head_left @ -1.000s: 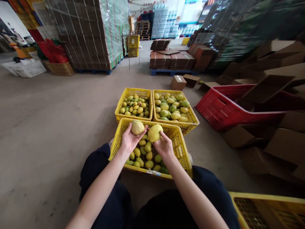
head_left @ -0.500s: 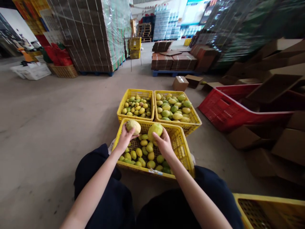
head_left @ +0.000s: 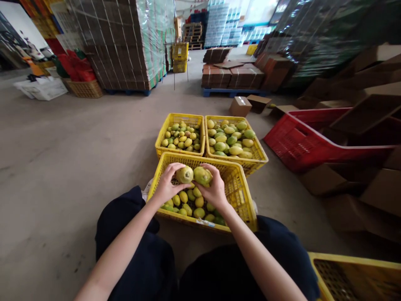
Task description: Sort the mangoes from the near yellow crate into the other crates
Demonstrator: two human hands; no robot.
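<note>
Over the near yellow crate (head_left: 241, 190), my left hand (head_left: 166, 184) is wrapped round a pale yellow oval fruit (head_left: 185, 174). A greener oval fruit (head_left: 202, 176) is in my right hand (head_left: 216, 190), thumb below and fingers over the top. The two fruits are side by side, almost touching, with their ends turned towards me. Smaller yellow-green fruits (head_left: 199, 213) lie in the bottom of the near crate; my hands hide some of them. I cannot tell the fruit's exact kind.
Beyond stand two yellow crates, the left one (head_left: 158, 142) with smaller fruits, the right one (head_left: 265, 161) with larger fruits. A red crate (head_left: 297, 144) and cardboard boxes (head_left: 332, 179) lie to the right. Another yellow crate (head_left: 357, 259) is at lower right. Wrapped pallet stacks (head_left: 112, 46) stand behind.
Both hands have come together and turned, bringing the two fruits side by side. The left fruit moved right and slightly down. The view has shifted slightly.
</note>
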